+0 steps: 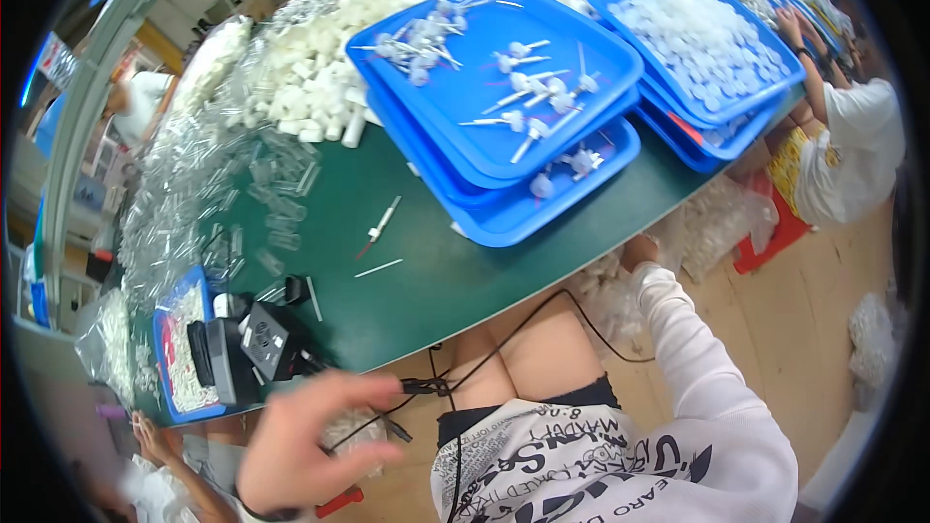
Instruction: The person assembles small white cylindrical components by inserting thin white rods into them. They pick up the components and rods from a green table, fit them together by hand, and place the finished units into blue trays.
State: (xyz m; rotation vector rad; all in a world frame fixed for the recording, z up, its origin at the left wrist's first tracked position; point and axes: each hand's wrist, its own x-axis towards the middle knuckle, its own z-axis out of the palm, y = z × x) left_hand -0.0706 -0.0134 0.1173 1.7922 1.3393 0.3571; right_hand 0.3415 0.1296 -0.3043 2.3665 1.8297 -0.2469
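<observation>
My left hand (308, 441) is raised close to the camera at the lower left, slightly blurred. Its thumb and fingers are apart, with nothing seen between them, and a black cable (426, 387) passes behind its fingertips. Down at the right, beside the table's front edge, is my right hand (639, 252) by a clear bag of white pieces (601, 283); its fingers are largely hidden. On the green table (426, 281) lie a small white pump part with a thin tube (381, 225) and a loose thin white tube (378, 268).
Stacked blue trays (572, 140) hold white pump parts. Another blue tray stack (741, 116) carries translucent caps (697, 44). White cylinders (310, 87) and clear tubes (174, 203) pile up behind. A black device (271, 339) stands near the left edge. Other people work around the table.
</observation>
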